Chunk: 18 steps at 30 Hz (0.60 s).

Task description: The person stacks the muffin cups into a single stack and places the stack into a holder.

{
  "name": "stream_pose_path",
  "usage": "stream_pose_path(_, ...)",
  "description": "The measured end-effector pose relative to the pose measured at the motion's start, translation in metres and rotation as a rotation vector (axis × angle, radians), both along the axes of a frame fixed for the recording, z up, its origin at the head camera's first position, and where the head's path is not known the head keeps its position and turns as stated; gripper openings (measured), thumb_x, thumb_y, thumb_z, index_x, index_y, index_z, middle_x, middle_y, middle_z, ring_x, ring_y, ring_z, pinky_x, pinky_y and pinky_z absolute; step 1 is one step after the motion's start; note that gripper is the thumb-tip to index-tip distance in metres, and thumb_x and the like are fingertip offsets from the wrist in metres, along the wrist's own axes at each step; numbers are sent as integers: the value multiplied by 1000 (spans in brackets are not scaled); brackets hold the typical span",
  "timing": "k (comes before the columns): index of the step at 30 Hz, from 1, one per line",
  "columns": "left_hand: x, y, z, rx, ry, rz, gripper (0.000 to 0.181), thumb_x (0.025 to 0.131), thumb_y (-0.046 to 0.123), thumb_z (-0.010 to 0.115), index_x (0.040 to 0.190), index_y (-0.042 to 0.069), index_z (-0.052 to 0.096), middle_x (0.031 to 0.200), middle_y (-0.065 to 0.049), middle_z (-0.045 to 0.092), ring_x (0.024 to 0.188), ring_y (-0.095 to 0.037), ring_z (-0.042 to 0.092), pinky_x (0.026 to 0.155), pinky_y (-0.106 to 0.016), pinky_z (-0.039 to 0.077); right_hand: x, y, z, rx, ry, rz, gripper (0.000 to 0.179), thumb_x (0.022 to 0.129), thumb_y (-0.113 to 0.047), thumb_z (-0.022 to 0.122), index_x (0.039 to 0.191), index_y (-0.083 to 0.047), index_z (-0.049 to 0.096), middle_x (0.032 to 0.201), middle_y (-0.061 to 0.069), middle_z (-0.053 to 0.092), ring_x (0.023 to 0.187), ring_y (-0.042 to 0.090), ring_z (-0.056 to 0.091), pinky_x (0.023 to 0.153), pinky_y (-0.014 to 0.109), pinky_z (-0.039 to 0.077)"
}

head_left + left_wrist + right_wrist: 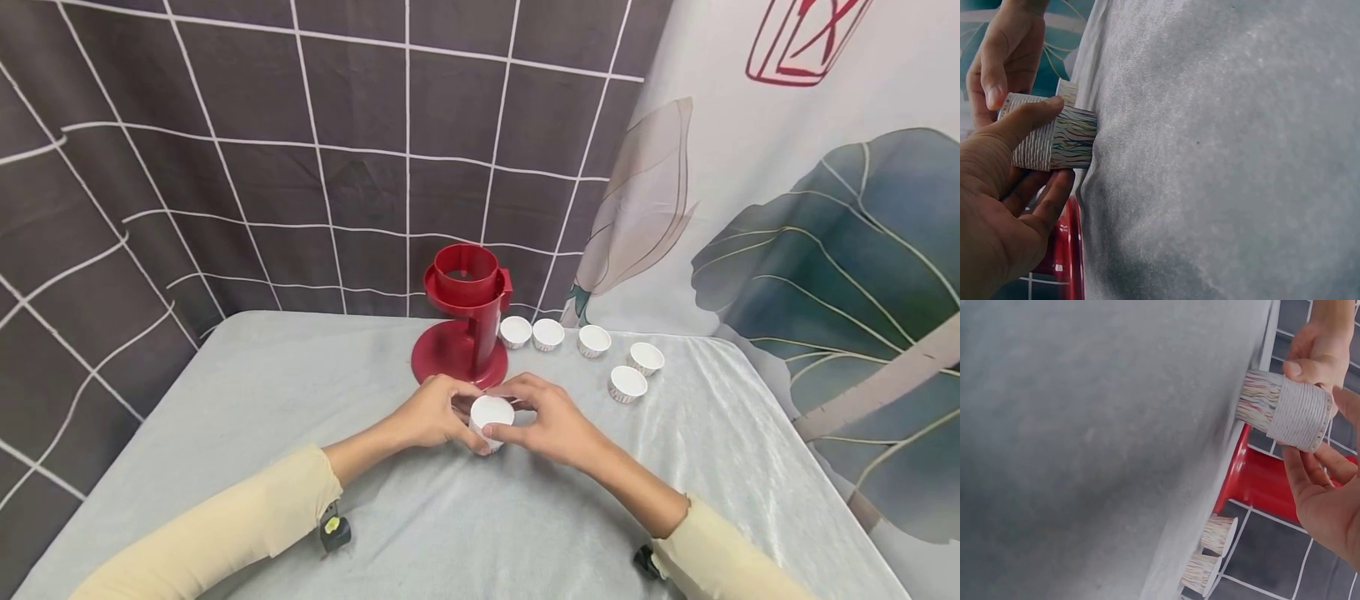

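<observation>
A stack of nested paper cups (492,414) with a wavy coloured-line pattern stands mid-table, its many rims packed closely together (1035,147). My left hand (435,412) grips it from the left, thumb on the near side and fingers round the far side. From the right, my right hand (555,423) holds the same stack, its thumb by the top rim and its fingers behind. The base of the stack (1259,400) is right at the cloth. Just behind my hands stands a red holder (465,292) with an open ring on a post and a round base.
Several single paper cups stand right of the red holder, among them a near one (627,384) and a far one (548,335). A pale grey cloth (300,400) covers the table. Behind it hangs a dark curtain (360,192) with white grid lines, and a leaf-patterned curtain (825,250) hangs right.
</observation>
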<state>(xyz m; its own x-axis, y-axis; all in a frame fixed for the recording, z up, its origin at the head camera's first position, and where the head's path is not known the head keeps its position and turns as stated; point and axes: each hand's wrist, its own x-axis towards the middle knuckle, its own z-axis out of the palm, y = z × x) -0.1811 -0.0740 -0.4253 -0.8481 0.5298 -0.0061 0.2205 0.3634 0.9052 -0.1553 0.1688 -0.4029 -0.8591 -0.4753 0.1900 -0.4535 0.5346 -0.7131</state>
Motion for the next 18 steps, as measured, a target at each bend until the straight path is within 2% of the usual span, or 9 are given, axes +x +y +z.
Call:
stream_pose_path(4, -1, 1, 1, 5, -16, -5, 58, 73, 14, 106, 127, 12, 85, 106, 0, 87, 92, -13, 84, 83, -27, 67, -1, 0, 0, -14, -32, -14, 45, 90, -24, 96, 132, -17, 84, 122, -3, 79, 111, 14, 77, 102, 38, 67)
stream_pose_path(11, -3, 3, -2, 18, -23, -10, 58, 73, 13, 106, 127, 11, 85, 106, -1, 87, 93, -14, 85, 84, -25, 68, -2, 1, 3, -10, -52, -16, 46, 87, -22, 99, 129, -9, 85, 114, 3, 80, 105, 14, 75, 104, 43, 68)
stream_pose_path(18, -2, 2, -2, 18, -30, -1, 59, 74, 12, 106, 128, 11, 84, 109, -2, 87, 95, -14, 84, 87, -25, 68, -3, -1, 1, -29, -83, -17, 48, 86, -21, 99, 130, -8, 85, 112, 2, 79, 104, 13, 73, 104, 42, 67)
